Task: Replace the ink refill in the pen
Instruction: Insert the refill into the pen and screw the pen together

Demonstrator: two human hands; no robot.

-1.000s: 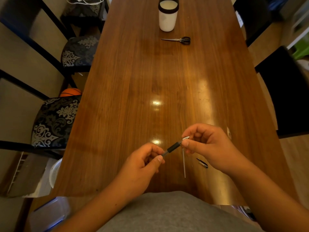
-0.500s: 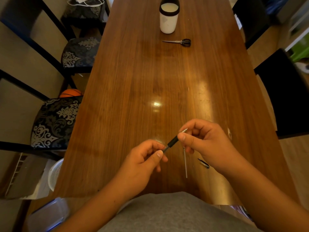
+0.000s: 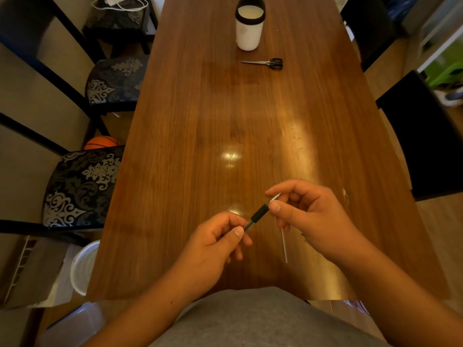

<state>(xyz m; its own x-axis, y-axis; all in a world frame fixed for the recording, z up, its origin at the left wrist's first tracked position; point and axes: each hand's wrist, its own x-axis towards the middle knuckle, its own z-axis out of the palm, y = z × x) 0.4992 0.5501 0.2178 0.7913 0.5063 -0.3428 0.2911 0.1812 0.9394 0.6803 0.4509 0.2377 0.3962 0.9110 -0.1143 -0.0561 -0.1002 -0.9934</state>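
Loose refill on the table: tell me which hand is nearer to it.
Right. The right hand sits over the far end of the loose refill, hiding it; the left hand is off to its left, bare table between. Both hold the pen.

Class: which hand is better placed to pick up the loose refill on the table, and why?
Probably the right hand: the refill lies right beside it, while the left hand grips the pen farther away.
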